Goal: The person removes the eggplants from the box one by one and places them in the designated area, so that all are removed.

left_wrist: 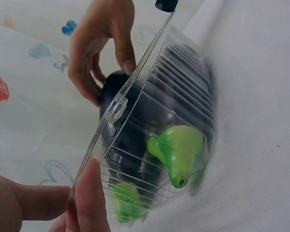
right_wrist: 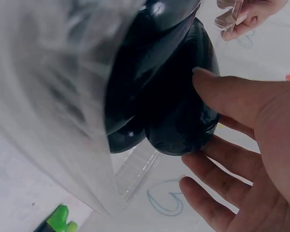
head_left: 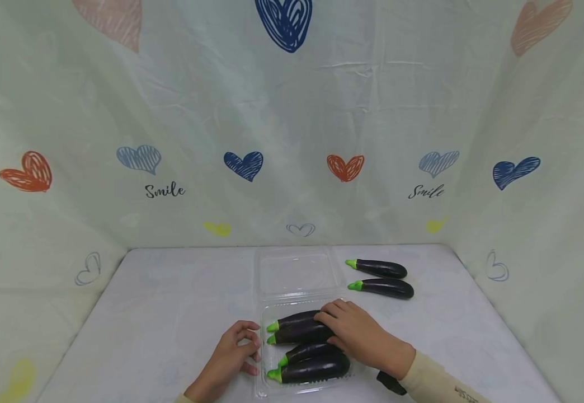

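A clear plastic clamshell box (head_left: 267, 386) stands in front of me, its lid (head_left: 299, 274) folded back flat on the table. Several dark purple eggplants with green stems lie in it side by side, stems to the left. My right hand (head_left: 349, 330) grips the blunt end of one eggplant (head_left: 297, 333) in the rear pair; in the right wrist view thumb and fingers lie on either side of that eggplant (right_wrist: 179, 125). At the box's left side, my left hand (head_left: 231, 355) pinches the clear rim (left_wrist: 89, 147) between thumb and fingers, plain in the left wrist view.
Two more eggplants lie at the back right of the white table (head_left: 181, 302), a rear one (head_left: 382, 268) and a nearer one (head_left: 387, 288). A pale curtain (head_left: 292, 112) printed with hearts surrounds the table. A black device (head_left: 391, 383) shows beneath my right wrist.
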A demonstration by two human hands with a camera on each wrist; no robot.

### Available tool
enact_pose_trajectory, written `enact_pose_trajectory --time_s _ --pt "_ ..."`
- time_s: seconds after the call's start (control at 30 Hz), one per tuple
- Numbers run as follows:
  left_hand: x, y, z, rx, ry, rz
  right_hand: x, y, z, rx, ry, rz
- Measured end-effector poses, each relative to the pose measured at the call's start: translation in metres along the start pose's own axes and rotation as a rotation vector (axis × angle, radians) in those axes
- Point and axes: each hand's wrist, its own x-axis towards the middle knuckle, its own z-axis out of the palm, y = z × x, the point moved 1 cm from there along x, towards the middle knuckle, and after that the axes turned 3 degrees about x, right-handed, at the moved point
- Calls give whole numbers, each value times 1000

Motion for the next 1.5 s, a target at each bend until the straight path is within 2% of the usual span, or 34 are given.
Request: enact_pose_trajectory --time_s 0.33,0.57,0.97,1.2,1.5 --pt "-1 0 -1 0 -8 4 -2 1 -1 -25 62 -30" --pt "-1 0 -1 1 -12 1 -9 3 -10 -13 119 -18" --pt "-3 -2 -3 -20 -36 23 -27 14 -23 41 273 -25" --pt "-2 -2 -2 -18 -41 29 -41 24 -30 40 318 24" --pt "1 -4 0 -6 -15 22 -57 36 -33 7 371 97"
